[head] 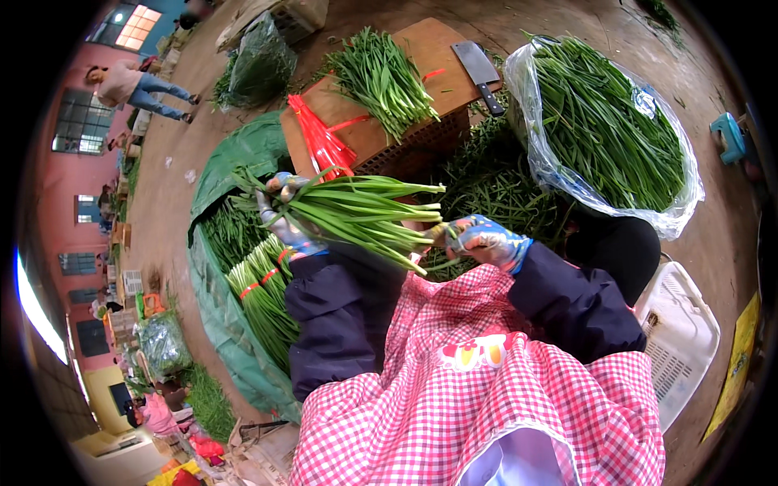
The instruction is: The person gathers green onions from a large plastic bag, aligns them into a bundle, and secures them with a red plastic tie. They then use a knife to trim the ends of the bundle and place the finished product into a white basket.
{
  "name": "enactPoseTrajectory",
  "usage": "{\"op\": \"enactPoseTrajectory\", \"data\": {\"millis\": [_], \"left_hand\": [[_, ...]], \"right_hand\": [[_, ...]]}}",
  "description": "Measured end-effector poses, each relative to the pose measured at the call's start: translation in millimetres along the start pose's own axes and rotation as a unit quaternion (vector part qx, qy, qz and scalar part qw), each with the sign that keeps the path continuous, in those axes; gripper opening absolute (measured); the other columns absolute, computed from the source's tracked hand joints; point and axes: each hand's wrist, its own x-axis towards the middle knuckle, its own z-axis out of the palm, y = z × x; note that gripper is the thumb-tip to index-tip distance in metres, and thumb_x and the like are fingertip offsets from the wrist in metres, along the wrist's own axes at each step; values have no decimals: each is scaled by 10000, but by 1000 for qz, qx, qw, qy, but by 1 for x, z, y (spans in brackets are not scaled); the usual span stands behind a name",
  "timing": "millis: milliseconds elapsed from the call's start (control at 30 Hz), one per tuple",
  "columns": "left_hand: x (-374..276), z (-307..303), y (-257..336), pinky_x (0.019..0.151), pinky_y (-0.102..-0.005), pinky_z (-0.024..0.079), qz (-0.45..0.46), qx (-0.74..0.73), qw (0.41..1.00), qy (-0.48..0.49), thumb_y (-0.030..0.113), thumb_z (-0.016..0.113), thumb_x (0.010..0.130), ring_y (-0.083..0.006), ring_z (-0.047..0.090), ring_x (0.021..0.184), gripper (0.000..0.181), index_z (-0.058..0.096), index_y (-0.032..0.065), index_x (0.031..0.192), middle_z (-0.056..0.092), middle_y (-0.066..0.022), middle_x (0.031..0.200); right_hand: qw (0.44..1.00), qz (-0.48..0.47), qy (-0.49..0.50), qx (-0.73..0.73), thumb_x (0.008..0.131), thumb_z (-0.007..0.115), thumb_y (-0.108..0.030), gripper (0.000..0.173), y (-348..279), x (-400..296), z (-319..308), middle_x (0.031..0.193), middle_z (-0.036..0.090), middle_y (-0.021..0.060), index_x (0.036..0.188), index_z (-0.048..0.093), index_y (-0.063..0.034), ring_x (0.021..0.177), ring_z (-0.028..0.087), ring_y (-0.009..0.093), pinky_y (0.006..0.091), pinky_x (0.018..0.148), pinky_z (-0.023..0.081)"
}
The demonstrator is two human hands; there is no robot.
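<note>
My left hand [282, 209], in a patterned glove, is closed around the leafy part of a bunch of green garlic chives [358, 212]. The pale stem ends point right. Beside those ends, my right hand [483, 240], gloved too, pinches a yellowish-green leaf or stem [439, 234]. Beyond my hands, another bunch of chives [386, 82] lies on a brown board [431, 42] with red ties [322, 136]. A cleaver [478, 67] rests at the board's right edge. Bunches bound with red ties [267, 291] lie in a green bag at left.
A clear plastic bag [690, 176] full of loose chives stands at the right. Leaf scraps [498, 182] cover the ground beyond my right hand. A white plastic basket [684, 340] is at my right side. The green bag's wall [225, 364] curves along my left. A person [137, 88] stands far off.
</note>
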Motion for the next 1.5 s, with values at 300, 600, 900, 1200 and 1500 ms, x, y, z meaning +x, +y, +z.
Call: {"op": "enactPoseTrajectory", "data": {"millis": [300,600,900,1200,1500], "left_hand": [[7,17,15,713,-336,483,35,132,990,44,360,543,874,-188,513,637,304,572,91,735,522,-46,625],[-2,31,-53,732,-371,503,11,167,986,27,387,480,938,-187,558,616,359,619,85,802,609,-47,751],[-9,37,-57,765,-387,486,34,147,987,52,354,497,935,-200,565,682,353,588,46,789,605,-79,822],[-6,24,-62,714,-350,478,-10,137,990,33,366,513,927,-178,548,642,346,586,54,795,594,-62,803],[-4,16,-57,732,-357,463,-16,139,989,44,374,499,927,-181,544,659,351,578,61,789,584,-60,813]], "right_hand": [[498,59,135,-855,785,647,-303,377,-66,-48,-28,880,660,135,1101,624,-98,800,629,324,401,714,509],[664,-219,198,-687,818,660,-287,343,-81,22,79,799,660,133,1102,637,-98,691,647,291,372,603,513],[961,-14,187,-205,882,585,-116,148,-83,13,58,650,581,7,917,655,9,533,494,53,214,500,402],[925,-13,245,-291,869,625,-175,310,-82,19,72,729,635,35,1156,616,-58,693,605,102,256,604,490],[964,-62,218,-141,907,572,-169,191,-80,19,53,705,606,47,979,636,-5,625,593,127,291,606,529]]}}
